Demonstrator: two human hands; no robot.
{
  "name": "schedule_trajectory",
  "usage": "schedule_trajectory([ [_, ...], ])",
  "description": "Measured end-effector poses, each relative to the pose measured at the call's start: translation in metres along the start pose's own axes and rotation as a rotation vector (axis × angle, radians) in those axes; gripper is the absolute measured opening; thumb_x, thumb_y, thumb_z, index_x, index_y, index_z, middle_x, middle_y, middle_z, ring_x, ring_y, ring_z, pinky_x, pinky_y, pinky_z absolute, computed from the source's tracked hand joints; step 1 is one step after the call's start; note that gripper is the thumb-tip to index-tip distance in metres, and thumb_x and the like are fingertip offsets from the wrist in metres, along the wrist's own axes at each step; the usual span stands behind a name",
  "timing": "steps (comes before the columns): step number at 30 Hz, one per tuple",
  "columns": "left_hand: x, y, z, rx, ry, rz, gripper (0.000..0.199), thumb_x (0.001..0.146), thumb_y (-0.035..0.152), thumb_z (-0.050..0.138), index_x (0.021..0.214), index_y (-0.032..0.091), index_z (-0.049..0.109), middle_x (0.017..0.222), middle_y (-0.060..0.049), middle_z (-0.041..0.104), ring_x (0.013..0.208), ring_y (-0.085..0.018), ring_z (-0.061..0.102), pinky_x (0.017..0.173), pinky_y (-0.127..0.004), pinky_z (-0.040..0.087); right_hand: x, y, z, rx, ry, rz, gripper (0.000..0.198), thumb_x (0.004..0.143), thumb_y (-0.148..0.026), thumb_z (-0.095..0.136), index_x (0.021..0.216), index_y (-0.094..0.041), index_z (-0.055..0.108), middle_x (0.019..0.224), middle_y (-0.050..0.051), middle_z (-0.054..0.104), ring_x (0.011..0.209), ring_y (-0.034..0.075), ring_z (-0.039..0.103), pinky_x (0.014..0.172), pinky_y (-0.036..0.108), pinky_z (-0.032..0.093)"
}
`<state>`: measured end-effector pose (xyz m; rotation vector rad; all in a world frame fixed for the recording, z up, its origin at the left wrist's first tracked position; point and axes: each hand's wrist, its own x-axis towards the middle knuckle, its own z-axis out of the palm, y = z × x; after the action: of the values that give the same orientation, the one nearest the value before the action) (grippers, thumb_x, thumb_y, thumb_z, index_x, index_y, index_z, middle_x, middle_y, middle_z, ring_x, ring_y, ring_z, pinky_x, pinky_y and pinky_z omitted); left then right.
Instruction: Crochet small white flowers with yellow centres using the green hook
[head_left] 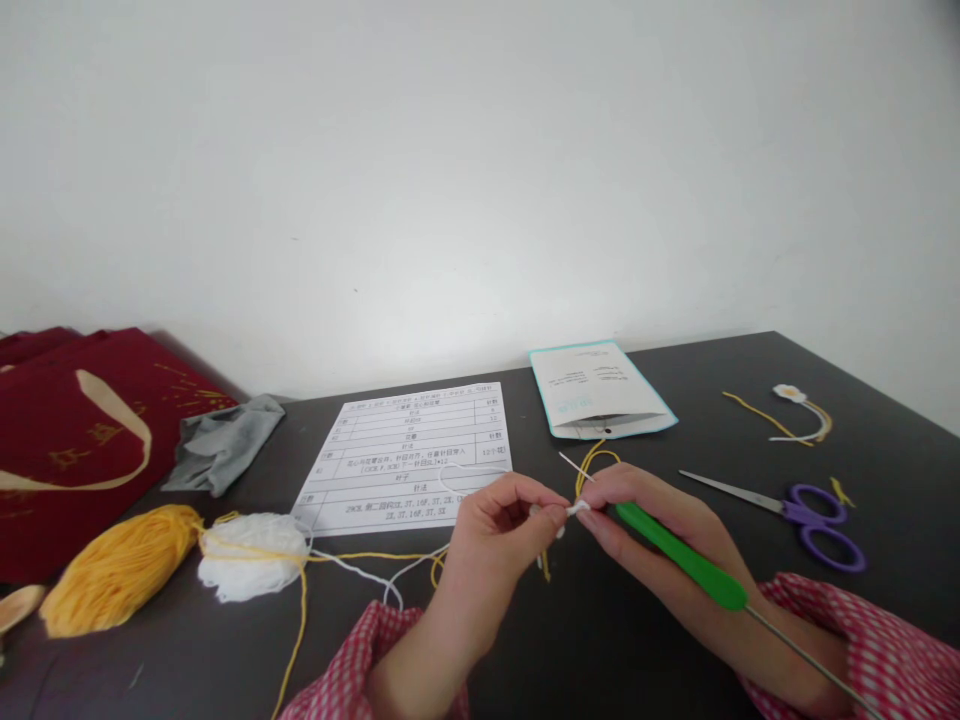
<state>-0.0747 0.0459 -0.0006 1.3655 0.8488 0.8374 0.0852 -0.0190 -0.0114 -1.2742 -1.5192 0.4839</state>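
My left hand (499, 540) is closed in a pinch on a small white crochet piece (576, 508). From the other side, my right hand (660, 530) pinches the same piece with thumb and index finger. A crochet hook (679, 555) with a green handle rests across my right hand, its metal shaft pointing to the lower right, away from the piece. Yellow yarn (592, 465) loops up behind the fingertips, and a short yellow end hangs below them. White yarn (375, 578) runs from the left toward my left hand. The fingers hide much of the piece.
At left lie a yellow yarn skein (124, 570), a white yarn ball (251, 555), a grey cloth (221, 445) and a dark red bag (97, 420). A printed sheet (409, 460) and a white pouch (600, 390) lie behind my hands. Purple-handled scissors (814, 520) and a small flower (790, 393) are at right.
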Motion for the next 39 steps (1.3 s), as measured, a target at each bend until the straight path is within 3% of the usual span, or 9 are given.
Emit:
schedule_trajectory([
  [3, 0.002, -0.003, 0.001, -0.004, 0.032, 0.029, 0.005, 0.071, 0.020, 0.073, 0.066, 0.020, 0.074, 0.069, -0.002, 0.064, 0.065, -0.013, 0.055, 0.059, -0.025, 0.043, -0.001, 0.000, 0.001, 0.030, -0.027, 0.109, 0.002, 0.085, -0.023, 0.068, 0.086, -0.024, 0.067, 0.075, -0.002, 0.069, 0.068, 0.015, 0.066, 0.058, 0.022, 0.052],
  [11, 0.001, -0.004, 0.005, 0.039, 0.083, 0.069, 0.005, 0.065, 0.019, 0.074, 0.062, 0.022, 0.075, 0.070, -0.002, 0.063, 0.065, -0.015, 0.056, 0.056, -0.027, 0.042, 0.000, 0.000, 0.005, 0.044, 0.001, 0.245, 0.012, 0.084, -0.029, 0.063, 0.075, -0.023, 0.069, 0.060, -0.003, 0.065, 0.053, 0.013, 0.060, 0.049, 0.021, 0.048],
  [18, 0.001, -0.006, 0.005, -0.035, 0.081, -0.039, 0.008, 0.071, 0.022, 0.073, 0.063, 0.020, 0.072, 0.069, -0.001, 0.064, 0.067, -0.014, 0.055, 0.061, -0.026, 0.043, 0.004, -0.002, 0.006, 0.077, -0.003, 0.273, 0.006, 0.078, -0.023, 0.062, 0.073, -0.023, 0.067, 0.062, -0.003, 0.065, 0.052, 0.013, 0.057, 0.050, 0.022, 0.047],
  [23, 0.000, -0.010, 0.005, -0.104, 0.056, -0.096, 0.010, 0.076, 0.027, 0.075, 0.070, 0.018, 0.074, 0.070, -0.001, 0.066, 0.069, -0.014, 0.057, 0.066, -0.027, 0.046, 0.001, 0.001, 0.009, 0.171, -0.051, 0.362, 0.010, 0.081, -0.032, 0.067, 0.081, -0.022, 0.068, 0.067, -0.003, 0.065, 0.058, 0.013, 0.057, 0.053, 0.022, 0.048],
  [29, 0.001, -0.012, 0.004, -0.097, 0.073, -0.024, 0.005, 0.073, 0.022, 0.076, 0.069, 0.020, 0.075, 0.073, -0.001, 0.065, 0.072, -0.014, 0.058, 0.068, -0.027, 0.046, -0.001, 0.004, 0.010, 0.259, -0.086, 0.442, 0.018, 0.086, -0.036, 0.064, 0.078, -0.021, 0.067, 0.060, -0.004, 0.060, 0.057, 0.013, 0.055, 0.054, 0.023, 0.045],
  [39, 0.002, -0.010, 0.005, 0.036, 0.102, 0.079, 0.005, 0.069, 0.019, 0.074, 0.067, 0.022, 0.077, 0.074, -0.003, 0.063, 0.067, -0.014, 0.057, 0.056, -0.026, 0.042, 0.001, 0.003, 0.010, 0.297, -0.074, 0.463, 0.018, 0.085, -0.036, 0.061, 0.077, -0.021, 0.065, 0.059, -0.004, 0.057, 0.057, 0.013, 0.052, 0.055, 0.025, 0.041],
])
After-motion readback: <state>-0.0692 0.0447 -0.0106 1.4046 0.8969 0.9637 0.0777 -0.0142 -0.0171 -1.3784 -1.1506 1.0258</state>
